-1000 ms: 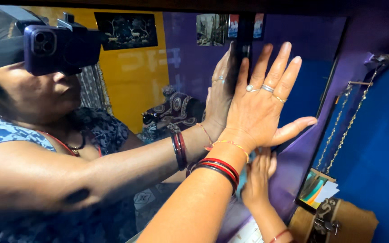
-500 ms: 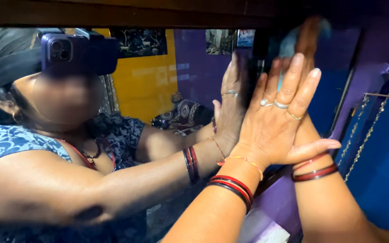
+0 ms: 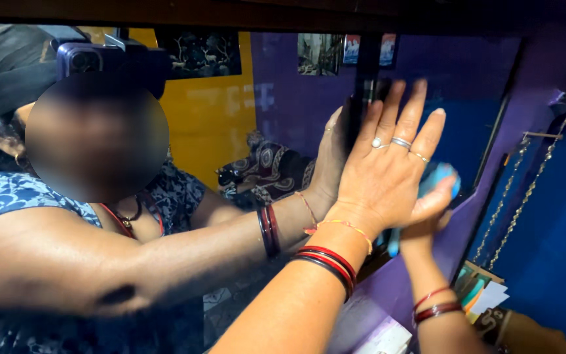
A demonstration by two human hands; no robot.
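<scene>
My left hand is raised in front of me, the arm reaching up from below. It lies released and flat against the mirror, fingers spread and pointing up, thumb out to the right. Its reflection meets it at the fingertips.

My right hand comes up under it, largely hidden behind the left thumb. It is clenched around a blue cloth, which is pressed to the glass just right of my left palm.

A framed dark picture and small photo prints show along the top of the mirror, reflected. Low on the right, a stack of coloured cards stands beside a hanging chain. A pale sheet of paper lies at the bottom edge.
</scene>
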